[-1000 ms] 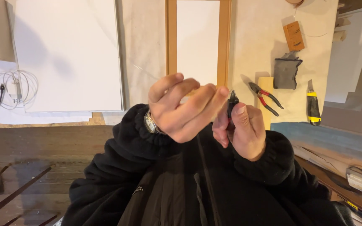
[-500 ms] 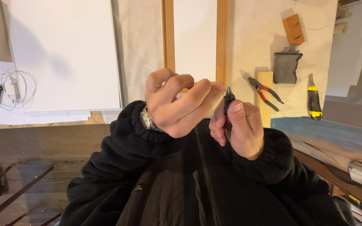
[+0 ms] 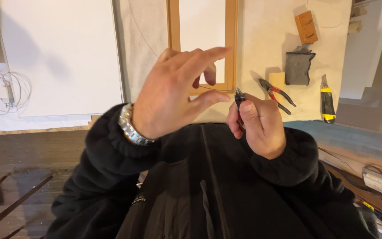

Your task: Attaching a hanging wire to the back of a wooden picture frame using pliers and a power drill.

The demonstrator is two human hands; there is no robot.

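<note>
Hands working thin wire (image 3: pixel 219 88) above table (image 3: pixel 261 40).
Right hand (image 3: pixel 257 126) clamped on small pliers (image 3: pixel 239 98); left hand (image 3: pixel 175 95) pinches the wire, fingers otherwise spread.

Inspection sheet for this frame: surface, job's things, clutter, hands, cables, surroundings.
Surface: pale sheet-covered bench.
Job's things: small dark pliers gripping a thin wire.
Clutter: wooden frame, red-handled pliers, yellow utility knife, grey pouch, wood block.
Hands: left hand pinching the wire; right hand closed on the pliers.
Cables: white coil, far left.
Surroundings: white boards.
</note>
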